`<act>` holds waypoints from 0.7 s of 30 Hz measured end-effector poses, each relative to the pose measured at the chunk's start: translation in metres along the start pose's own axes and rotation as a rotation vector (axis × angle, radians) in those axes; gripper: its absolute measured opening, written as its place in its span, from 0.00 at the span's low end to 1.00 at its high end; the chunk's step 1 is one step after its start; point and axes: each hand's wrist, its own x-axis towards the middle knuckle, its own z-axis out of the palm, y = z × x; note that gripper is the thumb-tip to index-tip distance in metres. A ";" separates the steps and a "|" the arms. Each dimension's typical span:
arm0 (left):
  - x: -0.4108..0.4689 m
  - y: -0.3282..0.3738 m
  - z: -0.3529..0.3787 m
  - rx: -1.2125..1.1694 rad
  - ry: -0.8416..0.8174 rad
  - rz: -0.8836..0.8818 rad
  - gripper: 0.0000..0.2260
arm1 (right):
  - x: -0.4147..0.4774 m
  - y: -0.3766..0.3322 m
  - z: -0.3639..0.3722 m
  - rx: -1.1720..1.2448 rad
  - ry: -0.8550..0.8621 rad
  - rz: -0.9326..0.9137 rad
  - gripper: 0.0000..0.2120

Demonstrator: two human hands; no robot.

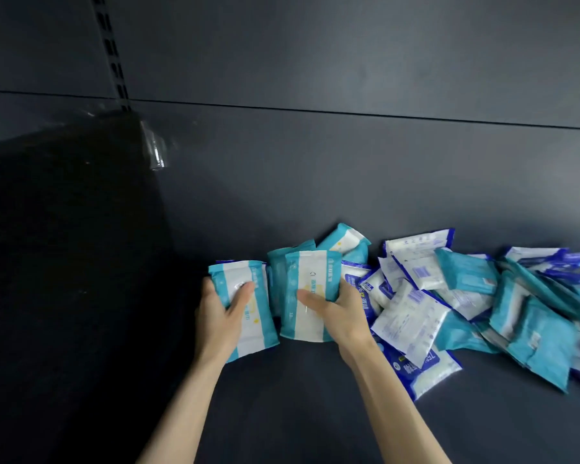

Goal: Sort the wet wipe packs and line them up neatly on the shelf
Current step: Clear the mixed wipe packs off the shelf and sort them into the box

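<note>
Glossy plastic film on the teal packs, crinkly sheen on the blue-edged packs; the shelf looks matt, smooth dark metal.

teal-and-white packs, blue-and-white packs, dark grey shelf

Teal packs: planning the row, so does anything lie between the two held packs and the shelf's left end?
Nothing visible does, though shadow darkens the shelf left of the left hand's teal pack. The loose pile lies further right.
</note>
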 end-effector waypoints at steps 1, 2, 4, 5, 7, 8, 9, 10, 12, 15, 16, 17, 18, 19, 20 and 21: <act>-0.008 0.008 -0.002 -0.056 -0.007 0.008 0.11 | -0.009 -0.005 -0.009 0.028 -0.036 -0.014 0.11; -0.017 0.017 -0.002 -0.110 -0.036 0.010 0.10 | -0.019 -0.009 -0.019 0.061 -0.053 -0.029 0.10; -0.038 0.036 0.003 -0.208 -0.140 0.006 0.08 | -0.041 -0.013 -0.043 0.137 -0.044 -0.042 0.11; -0.050 0.045 0.009 -0.248 -0.202 0.005 0.08 | -0.053 -0.013 -0.056 0.170 -0.028 -0.043 0.13; -0.075 0.060 0.021 -0.300 -0.303 0.001 0.09 | -0.080 -0.012 -0.083 0.211 0.018 -0.048 0.17; -0.089 0.067 0.030 -0.327 -0.350 -0.006 0.10 | -0.095 -0.011 -0.099 0.219 0.051 -0.056 0.18; -0.106 0.072 0.040 -0.353 -0.399 -0.021 0.10 | -0.112 -0.008 -0.116 0.224 0.091 -0.063 0.18; -0.124 0.078 0.051 -0.382 -0.450 -0.044 0.11 | -0.131 -0.003 -0.134 0.230 0.134 -0.068 0.18; -0.164 0.084 0.072 -0.441 -0.553 -0.103 0.12 | -0.170 0.008 -0.170 0.243 0.223 -0.071 0.17; -0.247 0.083 0.109 -0.465 -0.748 -0.219 0.11 | -0.244 0.035 -0.227 0.286 0.398 -0.041 0.17; -0.273 0.080 0.118 -0.446 -0.803 -0.253 0.12 | -0.267 0.044 -0.242 0.314 0.444 -0.022 0.17; -0.305 0.077 0.129 -0.414 -0.861 -0.290 0.14 | -0.294 0.054 -0.259 0.340 0.498 -0.003 0.18; -0.337 0.075 0.140 -0.386 -0.920 -0.326 0.16 | -0.321 0.064 -0.277 0.351 0.551 0.016 0.18; -0.369 0.073 0.150 -0.364 -0.982 -0.363 0.17 | -0.348 0.075 -0.294 0.354 0.606 0.030 0.19; -0.400 0.072 0.159 -0.351 -1.048 -0.398 0.18 | -0.375 0.085 -0.310 0.353 0.667 0.040 0.19; -0.424 0.070 0.167 -0.336 -1.103 -0.423 0.18 | -0.396 0.093 -0.323 0.349 0.720 0.050 0.19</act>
